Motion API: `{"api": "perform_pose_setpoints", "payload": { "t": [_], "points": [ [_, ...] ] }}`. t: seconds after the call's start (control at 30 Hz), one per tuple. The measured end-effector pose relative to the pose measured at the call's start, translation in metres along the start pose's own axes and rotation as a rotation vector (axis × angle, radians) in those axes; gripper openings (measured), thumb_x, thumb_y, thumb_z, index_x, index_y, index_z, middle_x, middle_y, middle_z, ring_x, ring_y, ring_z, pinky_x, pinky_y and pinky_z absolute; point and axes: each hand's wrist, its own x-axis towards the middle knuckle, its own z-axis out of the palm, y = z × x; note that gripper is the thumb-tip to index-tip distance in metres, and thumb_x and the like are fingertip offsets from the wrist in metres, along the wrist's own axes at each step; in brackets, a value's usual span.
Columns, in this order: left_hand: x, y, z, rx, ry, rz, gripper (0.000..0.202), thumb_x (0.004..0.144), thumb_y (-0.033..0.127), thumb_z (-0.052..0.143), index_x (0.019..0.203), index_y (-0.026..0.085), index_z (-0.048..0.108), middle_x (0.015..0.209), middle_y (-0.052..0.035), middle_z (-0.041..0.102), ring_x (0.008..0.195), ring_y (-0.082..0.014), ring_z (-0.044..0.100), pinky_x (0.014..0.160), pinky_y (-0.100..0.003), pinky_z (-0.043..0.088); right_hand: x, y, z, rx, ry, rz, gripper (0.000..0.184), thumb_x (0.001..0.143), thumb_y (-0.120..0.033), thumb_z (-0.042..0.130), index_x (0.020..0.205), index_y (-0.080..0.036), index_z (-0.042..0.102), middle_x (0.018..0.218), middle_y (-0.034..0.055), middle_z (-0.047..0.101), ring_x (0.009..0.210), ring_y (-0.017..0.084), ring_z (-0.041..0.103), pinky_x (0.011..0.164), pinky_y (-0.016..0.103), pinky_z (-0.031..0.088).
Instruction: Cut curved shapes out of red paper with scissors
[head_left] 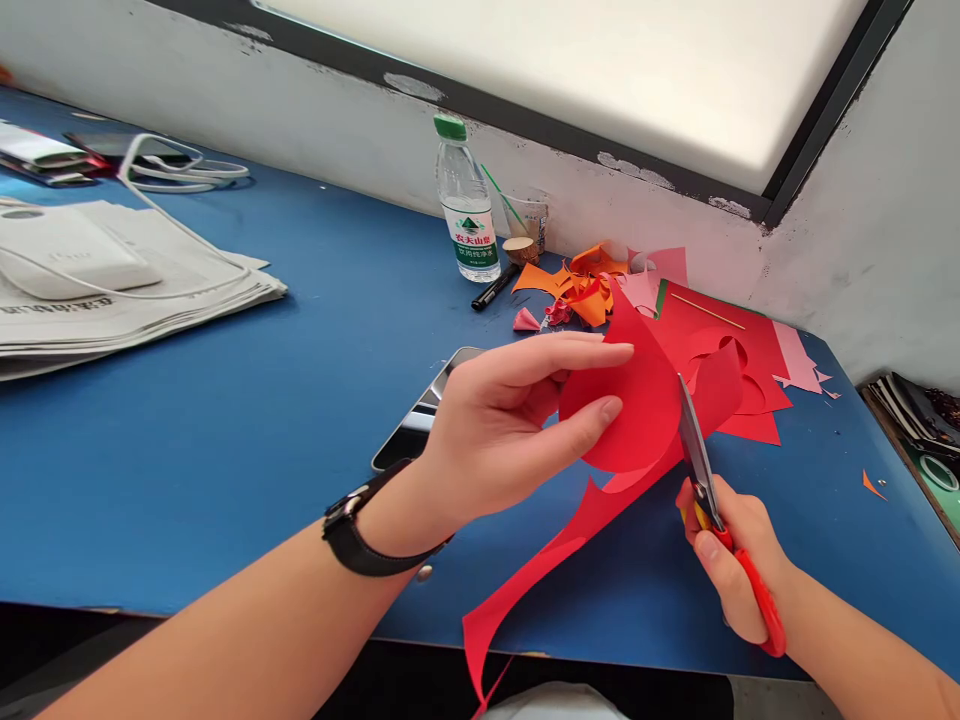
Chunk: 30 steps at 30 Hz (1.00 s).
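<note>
Between thumb and fingers, my left hand pinches a piece of red paper with a rounded lower edge and a pointed top. My right hand grips red-handled scissors, their blades pointing up at the right edge of that paper. A curved red offcut strip trails from the paper down past the table's front edge. Behind my left hand lies a smartphone, partly hidden by it. More red paper sheets, some with curved cuts, lie beyond the scissors.
A water bottle stands near the wall beside a cup and a black marker. Orange paper scraps are heaped nearby. Newspapers with a white box and cable occupy the blue table's left side.
</note>
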Motion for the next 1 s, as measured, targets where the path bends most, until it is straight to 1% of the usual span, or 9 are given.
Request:
{"api": "perform_pose_setpoints", "payload": {
  "t": [0.13, 0.23, 0.43, 0.6, 0.73, 0.87, 1.0],
  "points": [
    [-0.0005, 0.0009, -0.0013, 0.028, 0.014, -0.013, 0.036, 0.095, 0.014, 0.087, 0.124, 0.034, 0.091, 0.124, -0.0072, 0.09, 0.119, -0.0294, 0.085, 0.1, -0.038, 0.075, -0.0003, 0.0005, -0.0002, -0.008, -0.004, -0.005, 0.025, 0.11, -0.049, 0.06, 0.123, -0.029, 0.067, 0.067, -0.0071, 0.048, 0.051, 0.017, 0.044, 0.048, 0.032, 0.041],
    [-0.0007, 0.0021, -0.0028, 0.059, 0.018, -0.019, 0.031, 0.095, 0.017, 0.088, 0.122, 0.031, 0.092, 0.123, -0.0086, 0.09, 0.118, -0.0305, 0.085, 0.1, -0.039, 0.075, -0.0011, 0.0, -0.0003, -0.008, -0.001, 0.002, 0.028, 0.109, -0.052, 0.061, 0.122, -0.028, 0.067, 0.067, -0.0069, 0.048, 0.05, 0.017, 0.044, 0.048, 0.032, 0.041],
    [0.0011, 0.0036, -0.0021, 0.054, 0.019, -0.011, 0.038, 0.094, 0.013, 0.088, 0.126, 0.032, 0.092, 0.126, -0.0078, 0.091, 0.116, -0.0294, 0.087, 0.102, -0.038, 0.075, 0.0011, -0.0016, 0.0004, 0.009, -0.001, -0.025, 0.021, 0.11, -0.045, 0.062, 0.124, -0.03, 0.065, 0.065, -0.0081, 0.049, 0.049, 0.017, 0.044, 0.049, 0.03, 0.04],
    [0.0019, 0.0064, -0.0004, 0.075, 0.039, -0.05, 0.039, 0.088, 0.011, 0.09, 0.123, 0.029, 0.093, 0.126, -0.0087, 0.091, 0.117, -0.0294, 0.086, 0.104, -0.037, 0.074, 0.0015, -0.0049, 0.0005, 0.006, 0.003, -0.025, 0.018, 0.11, -0.045, 0.064, 0.123, -0.033, 0.065, 0.065, -0.0088, 0.048, 0.049, 0.017, 0.043, 0.048, 0.029, 0.04],
    [0.0015, 0.0073, 0.0011, 0.05, 0.037, -0.087, 0.04, 0.088, 0.012, 0.09, 0.123, 0.03, 0.092, 0.128, -0.008, 0.09, 0.117, -0.0297, 0.086, 0.102, -0.038, 0.075, 0.0007, -0.0065, 0.0004, 0.022, -0.003, -0.021, 0.017, 0.111, -0.043, 0.063, 0.125, -0.035, 0.064, 0.065, -0.0094, 0.047, 0.049, 0.016, 0.042, 0.049, 0.029, 0.038],
    [0.0019, 0.0065, 0.0024, 0.031, 0.033, -0.141, 0.039, 0.087, 0.017, 0.091, 0.124, 0.03, 0.092, 0.129, -0.0082, 0.09, 0.118, -0.0317, 0.086, 0.103, -0.042, 0.076, 0.0011, -0.0056, 0.0008, 0.043, 0.001, 0.002, 0.018, 0.111, -0.045, 0.063, 0.123, -0.032, 0.066, 0.066, -0.0085, 0.047, 0.049, 0.016, 0.042, 0.047, 0.029, 0.037],
    [0.0022, 0.0063, 0.0022, 0.017, 0.033, -0.145, 0.04, 0.086, 0.016, 0.091, 0.123, 0.031, 0.092, 0.129, -0.0071, 0.089, 0.12, -0.0321, 0.085, 0.104, -0.042, 0.075, 0.0005, -0.0044, 0.001, 0.046, 0.002, 0.012, 0.023, 0.112, -0.048, 0.061, 0.122, -0.029, 0.068, 0.066, -0.008, 0.045, 0.05, 0.016, 0.04, 0.047, 0.029, 0.034]
  ]
}}
